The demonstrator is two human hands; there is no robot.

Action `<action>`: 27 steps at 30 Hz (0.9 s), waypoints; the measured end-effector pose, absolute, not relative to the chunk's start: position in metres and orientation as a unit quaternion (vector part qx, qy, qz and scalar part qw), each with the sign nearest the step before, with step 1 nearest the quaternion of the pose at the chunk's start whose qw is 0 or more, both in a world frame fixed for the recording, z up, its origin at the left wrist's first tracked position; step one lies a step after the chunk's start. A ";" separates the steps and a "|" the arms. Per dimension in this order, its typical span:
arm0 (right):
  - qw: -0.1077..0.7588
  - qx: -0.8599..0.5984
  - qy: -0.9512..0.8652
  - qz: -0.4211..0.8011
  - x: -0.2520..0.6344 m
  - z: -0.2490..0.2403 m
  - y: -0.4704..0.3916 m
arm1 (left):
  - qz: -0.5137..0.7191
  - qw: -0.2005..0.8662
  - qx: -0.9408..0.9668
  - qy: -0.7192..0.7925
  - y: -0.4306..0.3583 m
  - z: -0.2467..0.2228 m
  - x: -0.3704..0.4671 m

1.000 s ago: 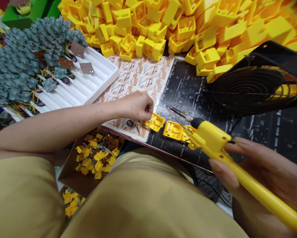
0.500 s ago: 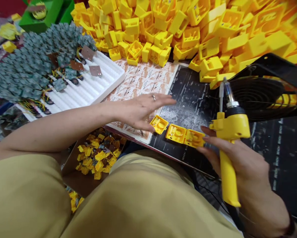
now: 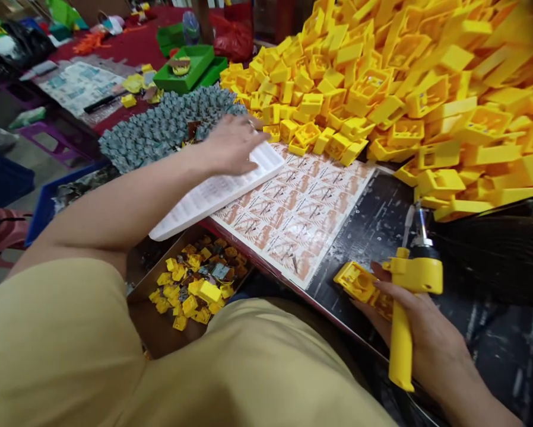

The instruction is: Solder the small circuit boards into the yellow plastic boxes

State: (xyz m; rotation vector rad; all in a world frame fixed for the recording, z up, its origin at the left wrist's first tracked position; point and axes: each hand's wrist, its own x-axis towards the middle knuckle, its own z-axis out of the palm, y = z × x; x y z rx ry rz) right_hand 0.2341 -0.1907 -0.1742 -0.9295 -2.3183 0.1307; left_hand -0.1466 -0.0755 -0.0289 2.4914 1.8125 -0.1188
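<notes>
My left hand (image 3: 235,145) reaches over the white foam tray (image 3: 195,210), its fingers spread beside the packed grey-green parts (image 3: 159,127). Part of the tray is hidden under that arm. A yellow soldering gun (image 3: 402,332) rests in my right hand (image 3: 431,338), its metal tip pointing away from me. The thumb and fingers of the same hand also hold an open yellow plastic case (image 3: 358,281) at the table's front edge; its right part is hidden by the fingers.
A large heap of yellow cases (image 3: 382,89) fills the back right. A printed sheet (image 3: 293,204) lies on the black tabletop (image 3: 359,219). Below the edge stands a cardboard box (image 3: 148,323) of yellow pieces. A dark fan (image 3: 484,249) is at right, green trays (image 3: 189,71) behind.
My left hand has moved left and away from me, onto the foam tray. The open case is now in my right fingers. The separate yellow piece has left the table edge. The view has shifted left.
</notes>
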 end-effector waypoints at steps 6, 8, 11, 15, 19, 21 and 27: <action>0.325 -0.360 -0.874 0.037 0.230 -0.170 -0.193 | 0.059 0.067 0.711 0.697 -0.050 -0.057 -0.186; 0.328 -0.362 -0.872 0.038 0.229 -0.168 -0.193 | 0.210 0.155 0.662 0.702 -0.050 -0.043 -0.188; 0.342 -0.368 -0.864 0.040 0.226 -0.162 -0.192 | 0.222 0.259 0.679 0.650 -0.044 -0.014 -0.171; 0.346 -0.390 -0.851 0.059 0.220 -0.154 -0.192 | -0.045 0.226 0.821 0.523 -0.046 -0.009 -0.103; 0.337 -0.392 -0.853 0.074 0.215 -0.153 -0.194 | -0.197 0.058 0.928 0.312 -0.086 -0.049 -0.035; 0.323 -0.389 -0.859 0.076 0.215 -0.153 -0.196 | -0.182 0.051 0.959 0.213 -0.105 -0.066 -0.024; 0.380 -0.404 -0.831 0.055 0.225 -0.133 -0.210 | -0.019 0.115 0.904 0.412 -0.109 -0.072 -0.046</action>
